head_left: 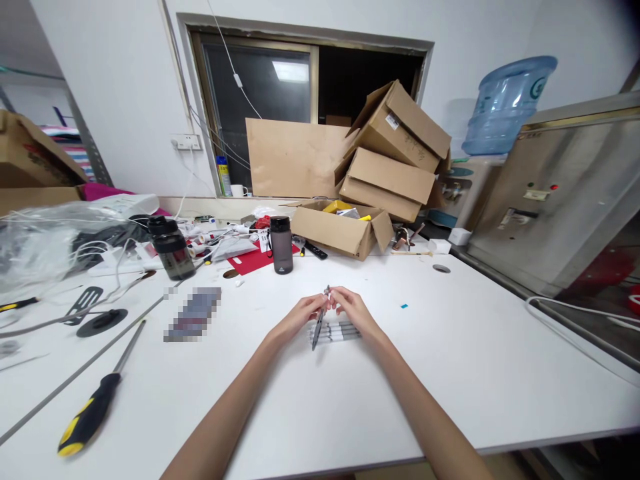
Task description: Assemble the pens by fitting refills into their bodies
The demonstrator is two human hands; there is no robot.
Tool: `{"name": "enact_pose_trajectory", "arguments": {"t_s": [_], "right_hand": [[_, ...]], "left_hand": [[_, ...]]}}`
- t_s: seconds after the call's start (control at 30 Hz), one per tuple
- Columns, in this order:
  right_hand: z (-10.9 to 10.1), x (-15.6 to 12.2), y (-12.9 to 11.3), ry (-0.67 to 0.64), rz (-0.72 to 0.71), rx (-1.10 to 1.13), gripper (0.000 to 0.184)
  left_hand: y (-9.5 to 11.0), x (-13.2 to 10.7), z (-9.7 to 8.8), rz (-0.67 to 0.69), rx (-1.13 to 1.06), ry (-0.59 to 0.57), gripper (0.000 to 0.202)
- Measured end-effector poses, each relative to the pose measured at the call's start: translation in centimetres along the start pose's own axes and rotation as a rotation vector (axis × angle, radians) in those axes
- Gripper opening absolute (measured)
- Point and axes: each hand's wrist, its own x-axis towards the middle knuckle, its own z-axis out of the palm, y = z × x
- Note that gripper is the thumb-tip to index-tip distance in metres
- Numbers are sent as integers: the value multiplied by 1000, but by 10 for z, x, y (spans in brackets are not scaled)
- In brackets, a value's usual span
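Note:
My left hand [309,311] is closed on a dark grey pen [318,327], held at a slant over the table with its lower end pointing toward me. The fingers of my right hand [353,309] are pinched together at the pen's upper end, where a small pale bit shows between the fingertips. Below both hands, several grey and white pens [336,332] lie side by side across the white table [390,393]. My fingers cover part of the held pen and some of that row.
A black-and-yellow screwdriver [95,407] lies at the left, near a black spatula [85,303]. Behind my hands stand a dark bottle [281,247] and an open cardboard box [330,230]. A blue scrap [404,306] is on the right, before a metal cabinet [565,200].

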Motion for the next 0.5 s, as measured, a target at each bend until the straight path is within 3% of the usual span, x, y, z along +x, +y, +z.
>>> {"name": "enact_pose_trajectory", "arguments": {"t_s": [0.2,0.37,0.5], "right_hand": [[4,-1,-10,44,8,75,26],[-5,4,-13,263,17,431,29],[-16,8,-13,355,-2,639,25]], "left_hand": [[6,-3,3,10,8,-56,45],[4,-2,1,-39,-38,-48,54],[-2,2,-5,-17,-4,-19,53]]}}
